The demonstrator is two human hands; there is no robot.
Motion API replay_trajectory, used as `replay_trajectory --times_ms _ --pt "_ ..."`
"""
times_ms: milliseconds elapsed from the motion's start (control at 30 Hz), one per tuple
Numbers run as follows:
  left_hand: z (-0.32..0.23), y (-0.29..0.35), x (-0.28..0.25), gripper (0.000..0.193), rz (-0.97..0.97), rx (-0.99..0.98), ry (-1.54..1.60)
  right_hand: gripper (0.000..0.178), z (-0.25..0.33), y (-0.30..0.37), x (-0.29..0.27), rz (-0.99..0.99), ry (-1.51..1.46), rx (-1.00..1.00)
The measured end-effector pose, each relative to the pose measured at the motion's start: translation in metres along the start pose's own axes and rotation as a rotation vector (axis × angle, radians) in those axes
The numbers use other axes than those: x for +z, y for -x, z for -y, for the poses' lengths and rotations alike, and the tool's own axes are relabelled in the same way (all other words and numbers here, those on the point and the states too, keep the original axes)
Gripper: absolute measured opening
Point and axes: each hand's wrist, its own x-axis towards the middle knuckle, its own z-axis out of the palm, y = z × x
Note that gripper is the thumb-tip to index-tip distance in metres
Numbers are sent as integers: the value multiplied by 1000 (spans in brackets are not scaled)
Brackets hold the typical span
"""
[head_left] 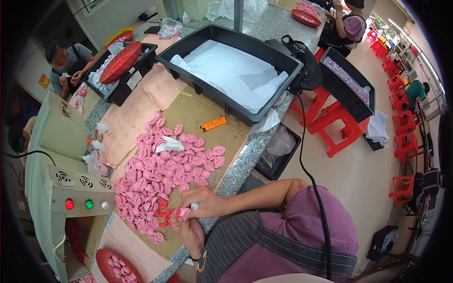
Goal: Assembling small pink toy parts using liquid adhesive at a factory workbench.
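Observation:
My right hand point(207, 203) is closed round a slim thing whose pale, rounded end point(194, 206) sticks out above the fingers; the rest of it is hidden. Just below, my left hand point(189, 233) is closed with its fingertips against a small pink piece point(182, 212), where both hands meet. Small red pieces point(165, 218) lie beside my fingertips. A large heap of pink shell-shaped pieces point(151, 174) spreads over the brown work surface point(207, 108). A crumpled white tissue point(170, 145) rests on top of the heap.
An orange box cutter point(213, 123) lies beyond the heap. A black tray point(163, 61) lined with white paper stands at the back. At left is a metal box point(80, 198) with buttons; below it sits a red bowl point(101, 264). A black cable point(314, 188) hangs near my arm.

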Motion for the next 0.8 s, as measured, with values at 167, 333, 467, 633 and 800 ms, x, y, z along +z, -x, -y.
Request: replay_trajectory --times_ms 167,333,467,633,800 --pt "-3 3 3 22 5 2 5 15 -2 1 7 -18 3 6" --pt "-2 5 -5 21 -1 27 -9 13 1 4 10 -19 13 18" --pt "-5 8 3 22 -40 23 -24 12 1 4 12 -7 -58 94" --pt "-1 2 5 26 -95 82 -61 22 -3 -3 12 -26 -79 258" --pt "-7 -4 -5 23 -127 222 -106 30 -6 -13 13 97 -66 165"
